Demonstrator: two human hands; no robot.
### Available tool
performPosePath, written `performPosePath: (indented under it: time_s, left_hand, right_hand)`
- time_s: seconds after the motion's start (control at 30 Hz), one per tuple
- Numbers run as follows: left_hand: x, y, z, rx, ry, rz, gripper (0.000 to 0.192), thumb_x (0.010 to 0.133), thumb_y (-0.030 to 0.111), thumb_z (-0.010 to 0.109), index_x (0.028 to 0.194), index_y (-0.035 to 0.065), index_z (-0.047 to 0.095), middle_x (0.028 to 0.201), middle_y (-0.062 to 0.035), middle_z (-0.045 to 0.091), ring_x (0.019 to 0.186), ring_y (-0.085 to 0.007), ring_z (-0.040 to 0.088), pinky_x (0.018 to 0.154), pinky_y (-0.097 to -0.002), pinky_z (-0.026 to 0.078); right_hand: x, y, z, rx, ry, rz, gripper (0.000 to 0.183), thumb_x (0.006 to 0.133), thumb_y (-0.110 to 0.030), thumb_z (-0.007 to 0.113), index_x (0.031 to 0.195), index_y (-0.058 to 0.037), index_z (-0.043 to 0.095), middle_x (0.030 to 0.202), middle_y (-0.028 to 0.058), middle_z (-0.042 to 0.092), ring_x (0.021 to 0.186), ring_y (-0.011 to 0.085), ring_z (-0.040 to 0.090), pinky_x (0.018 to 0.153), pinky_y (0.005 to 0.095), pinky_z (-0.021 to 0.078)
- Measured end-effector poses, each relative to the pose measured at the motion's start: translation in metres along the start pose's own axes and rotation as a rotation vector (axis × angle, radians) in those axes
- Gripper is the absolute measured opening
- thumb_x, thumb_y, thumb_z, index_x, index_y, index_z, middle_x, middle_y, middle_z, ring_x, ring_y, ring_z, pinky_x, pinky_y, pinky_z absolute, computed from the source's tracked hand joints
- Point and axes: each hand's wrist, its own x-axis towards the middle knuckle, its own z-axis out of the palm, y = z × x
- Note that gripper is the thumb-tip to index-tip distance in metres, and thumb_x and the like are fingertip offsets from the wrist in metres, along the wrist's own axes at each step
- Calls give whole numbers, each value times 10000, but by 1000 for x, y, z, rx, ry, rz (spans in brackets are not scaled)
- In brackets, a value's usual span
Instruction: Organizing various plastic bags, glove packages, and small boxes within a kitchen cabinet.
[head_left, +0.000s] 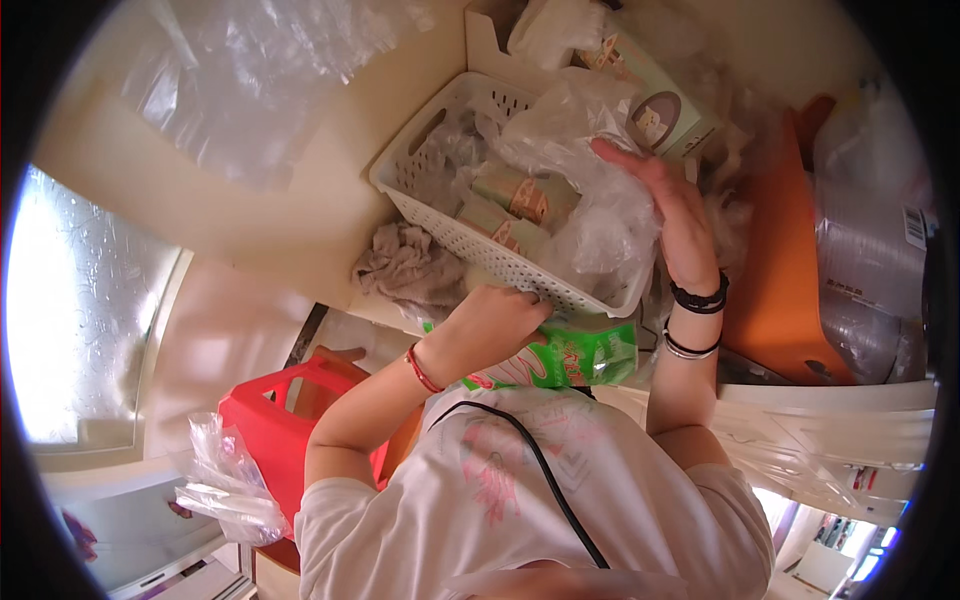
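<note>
My left hand (495, 326), with a red cord at the wrist, is closed on a green printed plastic packet (574, 356). Its curled fingers are against the near wall of a white perforated plastic basket (442, 232); the packet lies between that wall and my shirt. My right hand (671, 210) has its fingers extended at the basket's right side. It touches crumpled clear plastic bags (600, 232) that bulge over the rim. Inside the basket, pale green packs (529, 196) with brown printed bands lie partly under the clear plastic.
A crumpled grey-brown cloth (409, 266) lies left of the basket. Behind it stands a pale green printed box (652, 97). At right are an orange holder (776, 277) and wrapped clear plastic containers (870, 262). A red plastic stool (270, 427) stands lower left, with clear plastic bags (229, 487) beside it.
</note>
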Motion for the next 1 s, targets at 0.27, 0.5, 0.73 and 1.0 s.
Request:
performPosePath:
  time_s: [0.27, 0.5, 0.73, 1.0]
  left_hand:
    - [-34, -20, -67, -161, 108, 127, 386, 813, 260, 667, 1111, 27, 588, 1016, -125, 653, 851, -237, 652, 694, -308, 532]
    - [21, -42, -110, -1247, 429, -244, 407, 941, 303, 547, 1116, -63, 575, 1124, -98, 621, 993, -153, 603, 780, -288, 508]
    - [71, -53, -108, -1734, 678, 76, 341, 907, 180, 593, 1192, 3, 530, 1121, -75, 611, 1041, -176, 574, 904, -339, 450]
    - [71, -59, -107, -1478, 673, 55, 326, 806, 8, 675, 1117, 14, 578, 1060, -43, 628, 971, -109, 581, 851, -278, 468]
  right_hand:
    - [10, -10, -9, -180, 65, -72, 496, 812, 42, 585, 1297, -26, 506, 1332, 66, 519, 1155, 103, 492, 934, 234, 394]
    - [28, -19, 2, -24, 1, -148, 590, 798, 11, 625, 1352, 9, 420, 1396, 77, 452, 1150, 103, 477, 865, 218, 409]
    - [30, -17, 2, -83, -131, -223, 588, 803, -41, 670, 1341, 3, 435, 1369, 91, 474, 1079, 109, 522, 836, 216, 428]
    - [28, -31, -3, 350, 115, -65, 491, 815, -67, 677, 1258, -11, 473, 1281, 99, 520, 1096, 114, 520, 865, 259, 454]
